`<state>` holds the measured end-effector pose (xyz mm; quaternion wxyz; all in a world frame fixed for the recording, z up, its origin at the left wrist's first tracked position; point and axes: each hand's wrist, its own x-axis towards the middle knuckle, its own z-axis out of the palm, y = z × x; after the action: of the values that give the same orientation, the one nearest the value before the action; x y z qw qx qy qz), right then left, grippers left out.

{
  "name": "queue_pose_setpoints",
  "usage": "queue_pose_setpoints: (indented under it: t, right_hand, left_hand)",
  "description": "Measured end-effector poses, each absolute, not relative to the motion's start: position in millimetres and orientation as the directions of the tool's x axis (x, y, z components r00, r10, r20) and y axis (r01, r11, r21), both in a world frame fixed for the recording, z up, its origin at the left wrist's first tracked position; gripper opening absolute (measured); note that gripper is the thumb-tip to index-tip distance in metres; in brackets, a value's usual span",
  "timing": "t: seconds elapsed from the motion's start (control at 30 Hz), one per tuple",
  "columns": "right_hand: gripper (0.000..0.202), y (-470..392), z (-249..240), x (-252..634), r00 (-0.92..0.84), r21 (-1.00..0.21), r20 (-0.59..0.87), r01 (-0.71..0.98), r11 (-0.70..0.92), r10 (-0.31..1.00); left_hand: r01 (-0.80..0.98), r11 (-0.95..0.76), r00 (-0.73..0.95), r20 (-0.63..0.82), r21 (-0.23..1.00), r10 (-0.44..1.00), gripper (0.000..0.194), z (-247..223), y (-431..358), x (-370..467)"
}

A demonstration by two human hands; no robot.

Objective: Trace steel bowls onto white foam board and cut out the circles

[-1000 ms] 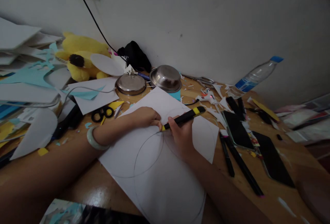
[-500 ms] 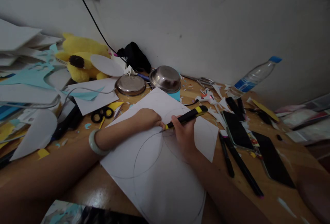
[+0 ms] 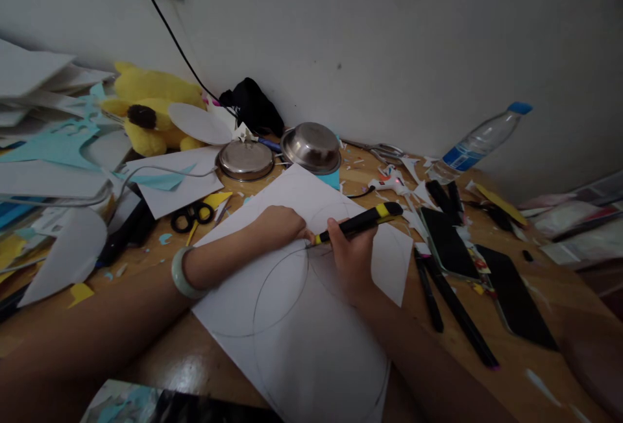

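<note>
A white sheet [image 3: 287,358] marked with large pencil-drawn circles lies at an angle on the wooden table. My right hand [image 3: 353,261] grips a black and yellow utility knife [image 3: 363,222], its tip down on the sheet near a curved line. Just left of that tip, my left hand [image 3: 280,225] presses the sheet, its fingers curled and mostly hidden under the hand. A pale bangle [image 3: 182,272] circles my left wrist. Black-handled scissors [image 3: 192,217] rest on the table left of the sheet.
Behind the sheet stand an upturned metal bowl [image 3: 314,147] and a round metal lid [image 3: 244,160]. A yellow plush toy [image 3: 156,108] and paper scraps crowd the left. Pens [image 3: 457,306], a phone [image 3: 448,241], a glue gun [image 3: 390,181] and a tilted bottle [image 3: 479,141] are at right.
The utility knife's rear end has swung slightly right, with my right hand shifting a little the same way. My left hand stays pressed on the sheet.
</note>
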<state>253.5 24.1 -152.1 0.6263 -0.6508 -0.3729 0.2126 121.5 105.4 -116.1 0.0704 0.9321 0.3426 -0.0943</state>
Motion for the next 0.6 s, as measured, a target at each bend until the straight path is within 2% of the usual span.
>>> queue_pose_setpoints:
  t: [0.17,0.33,0.47,0.6]
  right_hand:
    - [0.044,17,-149,257,0.598,-0.976,0.183,0.205,0.072,0.78]
    - [0.045,12,-148,278,0.358,-0.997,0.051,0.071,0.028,0.932]
    - [0.046,12,-153,288,0.323,-0.997,0.049,-0.04,0.066,0.945]
    - [0.04,12,-154,288,0.333,-0.997,0.052,-0.031,0.066,0.941]
  left_hand:
    - [0.643,-0.763,0.755,-0.224,0.068,0.616,0.052,-113,104,122]
    - [0.627,-0.774,0.773,-0.198,0.091,0.603,0.057,-116,107,121]
    - [0.582,-0.797,0.812,-0.167,0.162,0.559,0.058,-117,112,119]
    - [0.491,-0.83,0.871,-0.149,0.266,0.468,0.049,-115,117,116]
